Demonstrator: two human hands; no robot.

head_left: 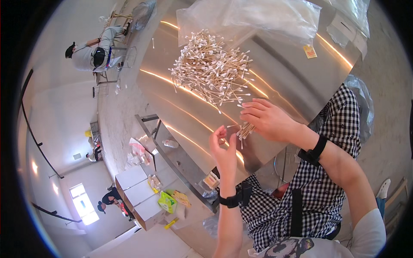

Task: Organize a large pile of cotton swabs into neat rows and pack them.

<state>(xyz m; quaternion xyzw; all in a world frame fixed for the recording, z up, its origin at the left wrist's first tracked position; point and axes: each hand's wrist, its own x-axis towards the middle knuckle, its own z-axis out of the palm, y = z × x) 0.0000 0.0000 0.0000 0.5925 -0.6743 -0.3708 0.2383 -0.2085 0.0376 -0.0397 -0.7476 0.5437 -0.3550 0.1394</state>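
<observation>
A large heap of wooden-stemmed cotton swabs (211, 66) with white tips lies on the shiny metal tabletop (189, 129). My right hand (272, 121) is at the near side of the heap, its fingers bent over a small bundle of cotton swabs (245, 130). Part of that bundle is hidden under the palm and fingers. Just left of the bundle is my left hand (224, 150), its fingers curved and apart, with nothing seen between them. A dark band is on each wrist.
Clear plastic bags (254, 17) cover the table's far edge, near a small yellow tag (309, 51). A pack of swabs (211, 179) is at the near left corner. On the left stand white boxes (133, 176) with a green packet (167, 202). Other people sit farther off.
</observation>
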